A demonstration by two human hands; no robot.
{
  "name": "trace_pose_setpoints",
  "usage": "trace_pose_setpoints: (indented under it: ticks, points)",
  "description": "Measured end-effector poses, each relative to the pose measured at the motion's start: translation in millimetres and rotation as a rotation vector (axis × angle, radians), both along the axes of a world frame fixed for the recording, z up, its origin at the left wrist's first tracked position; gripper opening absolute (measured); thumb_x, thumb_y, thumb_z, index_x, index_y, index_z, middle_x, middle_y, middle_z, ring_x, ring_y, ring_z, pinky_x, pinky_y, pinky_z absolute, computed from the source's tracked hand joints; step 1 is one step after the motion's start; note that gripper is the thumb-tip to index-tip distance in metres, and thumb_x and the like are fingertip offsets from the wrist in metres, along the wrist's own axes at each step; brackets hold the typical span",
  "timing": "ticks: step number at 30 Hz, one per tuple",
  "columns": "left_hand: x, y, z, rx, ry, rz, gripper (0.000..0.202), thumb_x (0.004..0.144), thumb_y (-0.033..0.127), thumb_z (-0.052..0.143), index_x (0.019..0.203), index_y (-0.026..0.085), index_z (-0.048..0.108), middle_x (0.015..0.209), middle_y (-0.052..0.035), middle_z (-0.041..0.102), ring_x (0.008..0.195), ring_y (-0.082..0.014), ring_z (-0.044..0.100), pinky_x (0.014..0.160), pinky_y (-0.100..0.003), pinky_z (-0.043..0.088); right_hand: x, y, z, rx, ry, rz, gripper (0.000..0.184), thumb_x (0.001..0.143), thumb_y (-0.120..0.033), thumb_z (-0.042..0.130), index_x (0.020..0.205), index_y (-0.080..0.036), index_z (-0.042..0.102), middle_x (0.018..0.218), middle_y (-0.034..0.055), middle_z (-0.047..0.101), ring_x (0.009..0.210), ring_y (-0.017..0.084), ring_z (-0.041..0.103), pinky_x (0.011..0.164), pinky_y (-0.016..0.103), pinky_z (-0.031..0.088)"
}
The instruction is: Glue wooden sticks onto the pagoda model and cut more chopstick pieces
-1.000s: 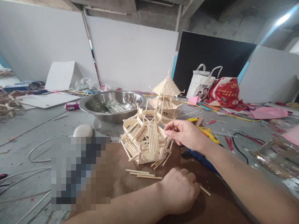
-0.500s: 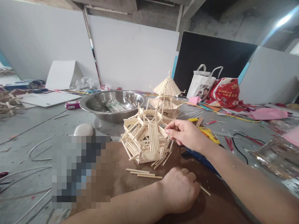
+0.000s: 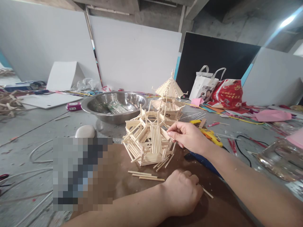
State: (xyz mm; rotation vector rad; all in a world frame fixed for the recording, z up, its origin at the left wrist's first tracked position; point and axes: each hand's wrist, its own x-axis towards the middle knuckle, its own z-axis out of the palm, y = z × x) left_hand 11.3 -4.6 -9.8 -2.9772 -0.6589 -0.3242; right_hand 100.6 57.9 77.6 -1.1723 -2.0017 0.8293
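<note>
Head view: A person's right hand (image 3: 181, 133) works at a stick model (image 3: 155, 139) of a tiered, pavilion-like frame, which stands on a brown mat (image 3: 119, 173). The right grip is narrow, thumb and finger pinched on the model's roof edge just beside a panel of slats; whether a loose stick lies between them cannot be told. The left hand (image 3: 183, 190) rests curled on the mat, its palm hidden and its grip impossible to judge, touching or just beside a single stick (image 3: 208, 193). Little has changed over the past second: both hands keep their places and the model holds its shape, suggesting a pause to steady or set a piece. Behind stands a roofed second model (image 3: 170, 88). A white bag (image 3: 200, 86) bears dark Chinese characters, the first reading 好; gold lettering on a red bag (image 3: 226, 96) is too blurred to read.
</note>
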Motion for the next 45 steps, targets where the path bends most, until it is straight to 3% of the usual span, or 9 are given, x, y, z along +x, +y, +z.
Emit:
trace_pose_setpoints:
  ticks: [28, 36, 40, 45]
  points:
    - [0, 0, -1.0, 0.021, -0.02, -0.001, 0.013, 0.073, 0.024, 0.045, 0.063, 0.016, 0.046, 0.068, -0.0017, 0.051, 0.056, -0.0134, 0.045, 0.045, -0.025, 0.038, -1, 1, -0.3, 0.006, -0.03, -0.009, 0.012, 0.071, -0.026, 0.049, 0.073, -0.016, 0.055, 0.055, -0.0037, 0.052, 0.04, 0.004, 0.04, 0.043, 0.019, 0.032]
    - [0, 0, -0.5, 0.02, -0.022, -0.004, 0.015, 0.074, 0.025, 0.044, 0.063, 0.016, 0.046, 0.068, -0.0015, 0.051, 0.057, -0.0138, 0.046, 0.046, -0.026, 0.039, 4, -4, 6.0, 0.014, -0.073, 0.016, 0.024, 0.072, -0.038, 0.048, 0.08, -0.017, 0.057, 0.06, -0.0016, 0.054, 0.042, 0.005, 0.041, 0.044, 0.02, 0.034]
    - [-1, 0, -1.3, 0.028, -0.031, -0.011, 0.014, 0.074, 0.025, 0.044, 0.063, 0.016, 0.046, 0.068, -0.0017, 0.052, 0.057, -0.0142, 0.046, 0.045, -0.026, 0.038, 11, 2, 7.0, 0.052, -0.076, -0.024, 0.024, 0.074, -0.037, 0.045, 0.08, -0.018, 0.057, 0.058, -0.0022, 0.053, 0.043, 0.006, 0.041, 0.045, 0.021, 0.034]
    - [0, 0, -0.3, 0.025, -0.038, -0.001, 0.015, 0.076, 0.024, 0.041, 0.063, 0.016, 0.045, 0.068, -0.0019, 0.052, 0.057, -0.014, 0.046, 0.046, -0.026, 0.038, 18, 29, 1.6, 0.147, -0.04, -0.167, 0.017, 0.073, -0.03, 0.044, 0.08, -0.018, 0.055, 0.065, -0.0008, 0.057, 0.052, 0.009, 0.048, 0.054, 0.023, 0.038]
